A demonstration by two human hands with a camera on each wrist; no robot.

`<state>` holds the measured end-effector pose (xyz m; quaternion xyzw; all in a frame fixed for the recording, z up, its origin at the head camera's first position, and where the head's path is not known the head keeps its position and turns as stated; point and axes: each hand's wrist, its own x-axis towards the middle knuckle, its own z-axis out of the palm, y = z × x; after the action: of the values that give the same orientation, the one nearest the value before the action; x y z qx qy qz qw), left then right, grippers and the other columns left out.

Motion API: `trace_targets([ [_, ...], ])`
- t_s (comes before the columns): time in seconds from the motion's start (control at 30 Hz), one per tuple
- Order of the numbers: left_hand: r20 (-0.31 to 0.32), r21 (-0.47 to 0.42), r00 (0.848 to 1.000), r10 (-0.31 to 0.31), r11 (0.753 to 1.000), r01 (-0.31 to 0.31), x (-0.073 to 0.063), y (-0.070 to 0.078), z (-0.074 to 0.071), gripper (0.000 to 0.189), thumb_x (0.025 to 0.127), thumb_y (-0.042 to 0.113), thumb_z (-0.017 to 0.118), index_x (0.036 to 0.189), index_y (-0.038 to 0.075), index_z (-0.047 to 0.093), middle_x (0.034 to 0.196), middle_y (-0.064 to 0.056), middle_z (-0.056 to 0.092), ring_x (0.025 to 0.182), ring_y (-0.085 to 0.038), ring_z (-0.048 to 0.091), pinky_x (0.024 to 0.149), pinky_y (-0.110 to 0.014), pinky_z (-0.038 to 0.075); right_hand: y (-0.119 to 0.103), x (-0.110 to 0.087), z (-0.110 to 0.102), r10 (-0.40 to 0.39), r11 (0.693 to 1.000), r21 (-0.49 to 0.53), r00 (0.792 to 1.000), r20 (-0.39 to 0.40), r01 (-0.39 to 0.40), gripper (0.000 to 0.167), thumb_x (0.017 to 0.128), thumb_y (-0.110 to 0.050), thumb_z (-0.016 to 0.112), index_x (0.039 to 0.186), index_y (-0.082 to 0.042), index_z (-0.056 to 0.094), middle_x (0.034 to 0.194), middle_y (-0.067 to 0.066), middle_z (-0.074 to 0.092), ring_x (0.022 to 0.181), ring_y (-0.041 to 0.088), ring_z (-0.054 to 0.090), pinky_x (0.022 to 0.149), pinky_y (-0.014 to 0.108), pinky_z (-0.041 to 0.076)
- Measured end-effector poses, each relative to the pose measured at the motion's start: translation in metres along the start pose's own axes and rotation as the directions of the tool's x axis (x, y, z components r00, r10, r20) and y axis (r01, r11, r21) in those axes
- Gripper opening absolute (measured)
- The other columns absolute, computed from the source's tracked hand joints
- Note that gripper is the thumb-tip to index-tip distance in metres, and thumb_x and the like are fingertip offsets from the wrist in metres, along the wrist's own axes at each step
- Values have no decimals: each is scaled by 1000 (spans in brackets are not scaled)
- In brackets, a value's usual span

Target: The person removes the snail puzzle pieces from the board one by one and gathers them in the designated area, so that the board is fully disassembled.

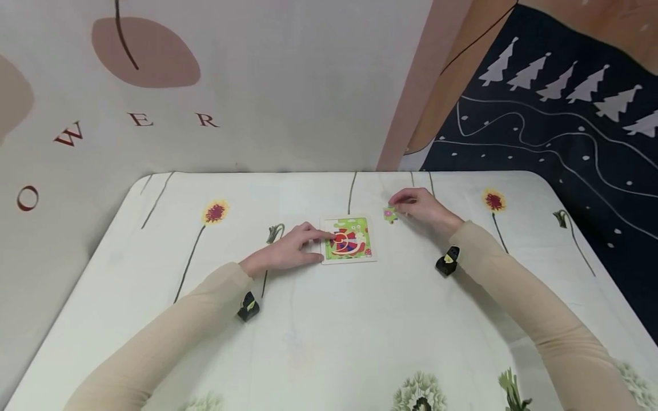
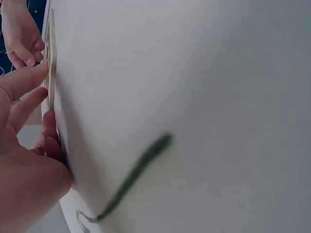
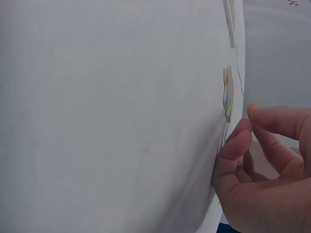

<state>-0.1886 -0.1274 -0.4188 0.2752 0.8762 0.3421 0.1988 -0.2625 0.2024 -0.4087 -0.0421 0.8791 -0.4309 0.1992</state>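
A square jigsaw puzzle [image 1: 347,254] with a red, blue and white snail-like picture on green lies on the table in the head view. My left hand [image 1: 290,246] rests at its left side, the extended index finger on the picture and the thumb by the frame's edge. Just right of the board lies a loose green puzzle piece [image 1: 390,214] with a pink spot. Close by it is my right hand [image 1: 424,208], fingers bent. From the right wrist, the piece [image 3: 228,94] lies flat, apart from the fingertips, and nothing shows between thumb and fingers.
A white cloth with printed flowers [image 1: 215,212] and stems covers the table [image 1: 329,342]. Behind it hangs a pale cloth with letters [image 1: 207,120]. At the right is a dark cloth with white trees [image 1: 529,74]. Each wrist wears a small black camera [image 1: 448,261].
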Motion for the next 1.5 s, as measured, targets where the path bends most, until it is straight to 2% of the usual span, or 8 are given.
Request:
trace_targets([
  [0.27, -71, -6, 997, -2, 1000, 1, 5, 3, 5, 43, 91, 15, 68, 133, 11, 63, 104, -10, 56, 96, -22, 42, 80, -32, 32, -4, -4, 0, -11, 998, 57, 1000, -22, 12, 30, 102, -9, 48, 128, 1, 60, 135, 16, 54, 100, 20, 50, 74, 19, 44],
  [0.43, -87, 1, 996, -12, 1000, 12, 8, 5, 7, 43, 90, 17, 70, 133, 13, 65, 98, -9, 56, 94, -22, 41, 79, -32, 31, -8, -5, 4, -30, 996, 85, 999, -37, 33, 29, 101, -9, 50, 125, 2, 62, 131, 16, 55, 90, 15, 52, 70, 18, 43],
  [0.6, -71, -3, 996, -45, 999, 45, 12, 8, 8, 46, 90, 22, 72, 135, 16, 64, 98, -8, 54, 92, -22, 39, 76, -32, 30, -12, -6, 12, -59, 995, 83, 998, -30, 61, 27, 100, -10, 54, 122, 1, 63, 129, 17, 57, 86, 12, 56, 69, 21, 44],
  [0.83, -44, 0, 997, -71, 997, 71, 16, 6, 6, 49, 88, 21, 74, 135, 18, 64, 97, -8, 50, 91, -22, 37, 75, -31, 29, -21, -6, 24, -106, 993, 56, 994, 4, 106, 26, 100, -8, 54, 122, 1, 64, 129, 19, 59, 98, 28, 60, 75, 25, 45],
  [1.07, -19, -8, 998, -66, 998, 66, 17, 5, 2, 49, 88, 22, 75, 135, 17, 64, 96, -8, 49, 90, -21, 36, 76, -31, 29, -33, -4, 39, -180, 983, 35, 983, 35, 179, 24, 99, -8, 55, 119, 1, 66, 128, 20, 61, 101, 31, 61, 73, 26, 47],
  [1.3, 1, -30, 999, -48, 998, 48, 16, 3, 0, 49, 88, 22, 74, 136, 15, 63, 98, -8, 49, 93, -22, 36, 79, -31, 29, -43, 0, 55, -249, 969, 17, 965, 81, 248, 25, 98, -8, 55, 118, -1, 68, 122, 18, 65, 109, 29, 58, 94, 35, 43],
  [1.5, 3, -49, 999, -35, 998, 35, 15, 2, 0, 49, 89, 21, 74, 136, 14, 63, 96, -7, 48, 93, -22, 36, 80, -32, 28, -47, 5, 64, -275, 961, 0, 951, 143, 277, 25, 98, -6, 55, 117, -1, 70, 122, 17, 67, 109, 26, 58, 97, 34, 43],
])
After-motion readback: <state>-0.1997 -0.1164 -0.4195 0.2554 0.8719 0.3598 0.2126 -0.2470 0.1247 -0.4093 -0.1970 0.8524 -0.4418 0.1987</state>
